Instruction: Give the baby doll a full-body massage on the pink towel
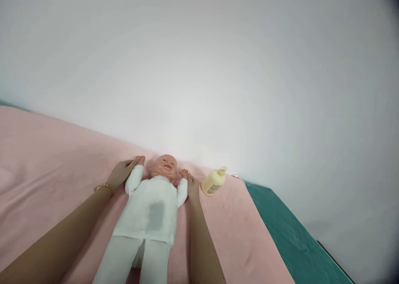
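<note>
A baby doll [152, 209] in a white top and white trousers lies on its back on a pink sheet [237, 230], its head toward the wall and both arms bent up. At the doll's raised hand on the left, my left hand [121, 172], with a beaded bracelet at the wrist, has its fingertips closed on it. My right hand [193, 188] holds the doll's other hand, with the fingers partly hidden. Just right of that hand stands a pale yellow pump bottle [214, 182], with a label on its side. A grey patch shows on the doll's top.
A plain white wall [199, 68] rises right behind the doll's head and the bottle. On the right, a green surface [289, 230] shows beyond the edge of the pink sheet. Creases run across the sheet at left.
</note>
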Available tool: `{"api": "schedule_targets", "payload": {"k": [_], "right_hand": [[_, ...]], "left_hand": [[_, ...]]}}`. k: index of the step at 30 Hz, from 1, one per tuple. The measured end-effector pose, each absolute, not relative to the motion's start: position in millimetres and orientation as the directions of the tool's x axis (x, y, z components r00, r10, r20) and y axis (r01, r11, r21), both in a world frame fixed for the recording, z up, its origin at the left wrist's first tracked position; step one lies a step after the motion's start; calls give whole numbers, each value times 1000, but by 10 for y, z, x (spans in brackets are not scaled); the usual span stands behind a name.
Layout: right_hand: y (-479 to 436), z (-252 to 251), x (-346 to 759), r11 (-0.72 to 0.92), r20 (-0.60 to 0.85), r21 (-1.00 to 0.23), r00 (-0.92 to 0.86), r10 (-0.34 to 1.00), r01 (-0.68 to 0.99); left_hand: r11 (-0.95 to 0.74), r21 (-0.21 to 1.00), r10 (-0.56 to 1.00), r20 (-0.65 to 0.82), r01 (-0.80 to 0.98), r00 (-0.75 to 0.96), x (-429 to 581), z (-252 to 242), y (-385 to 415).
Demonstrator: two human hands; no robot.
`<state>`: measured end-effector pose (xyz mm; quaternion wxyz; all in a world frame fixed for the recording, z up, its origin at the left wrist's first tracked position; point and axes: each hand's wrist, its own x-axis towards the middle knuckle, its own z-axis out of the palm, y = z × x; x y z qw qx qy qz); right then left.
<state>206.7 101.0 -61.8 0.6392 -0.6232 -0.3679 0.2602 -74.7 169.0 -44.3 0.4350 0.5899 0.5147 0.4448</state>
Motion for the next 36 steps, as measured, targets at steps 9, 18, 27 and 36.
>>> {"api": "schedule_targets", "payload": {"k": [9,18,27,36], "right_hand": [[833,-469,1996,227,339,-938,552,762,263],[401,-274,1770,195,387,-913,604,697,359],[-357,-343,1551,125,397,-894,633,665,430],[-962,-625,1395,16,306,-925,717,626,380]], "left_hand": [[-139,988,990,139,71,3,-728,-420,1663],[-274,947,902,314,170,-295,-802,-343,1300],[-263,927,826,360,269,-433,-938,-436,560],[-101,876,943,236,471,-236,-1281,-468,-146]]}}
